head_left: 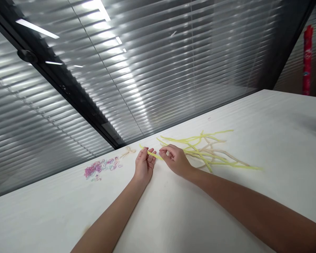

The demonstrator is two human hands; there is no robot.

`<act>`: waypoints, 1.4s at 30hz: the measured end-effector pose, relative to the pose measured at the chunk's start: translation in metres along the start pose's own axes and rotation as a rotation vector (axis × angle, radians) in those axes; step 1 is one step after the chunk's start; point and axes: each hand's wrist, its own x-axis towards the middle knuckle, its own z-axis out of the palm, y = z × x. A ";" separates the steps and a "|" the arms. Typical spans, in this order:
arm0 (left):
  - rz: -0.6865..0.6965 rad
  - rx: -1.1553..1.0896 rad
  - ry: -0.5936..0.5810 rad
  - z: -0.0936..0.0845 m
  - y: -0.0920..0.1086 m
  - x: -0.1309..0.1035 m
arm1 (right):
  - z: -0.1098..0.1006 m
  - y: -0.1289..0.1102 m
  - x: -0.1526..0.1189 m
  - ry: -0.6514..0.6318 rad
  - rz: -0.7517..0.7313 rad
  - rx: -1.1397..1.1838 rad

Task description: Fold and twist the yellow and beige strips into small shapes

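My left hand (144, 164) is turned palm up above the table, its thumb pressing a thin, flexible yellow strand (155, 155) against the fingers. One tip of this strand sticks out past the thumb, and the other reaches toward my right hand (176, 160). That hand is curled with thumb and fingertips brought close together beside the strand's right end; whether anything is between them is hidden. Beyond and to the right of it lies a loose spread of yellow strands (221, 163) mixed with beige strands (228, 154), partly covered by the hand.
Left of my left hand lie a knotted beige strand (128, 151) and a scattered pile of small pink, purple and teal loops (100, 167). The white table (152, 218) ends at a glass wall with blinds (158, 70). A red tube-like object (307, 61) stands upright at far right.
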 end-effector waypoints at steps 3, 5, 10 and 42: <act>0.050 -0.030 0.052 0.000 -0.001 0.000 | 0.000 -0.001 -0.001 -0.013 -0.032 -0.048; 0.053 -0.030 0.074 0.000 -0.001 0.000 | 0.000 -0.001 -0.001 -0.010 -0.068 -0.084; 0.046 -0.036 0.105 0.002 -0.001 -0.001 | 0.001 0.003 -0.001 0.007 -0.088 -0.109; 0.021 0.302 -0.125 0.003 -0.008 -0.008 | 0.002 0.011 0.004 0.233 0.071 0.036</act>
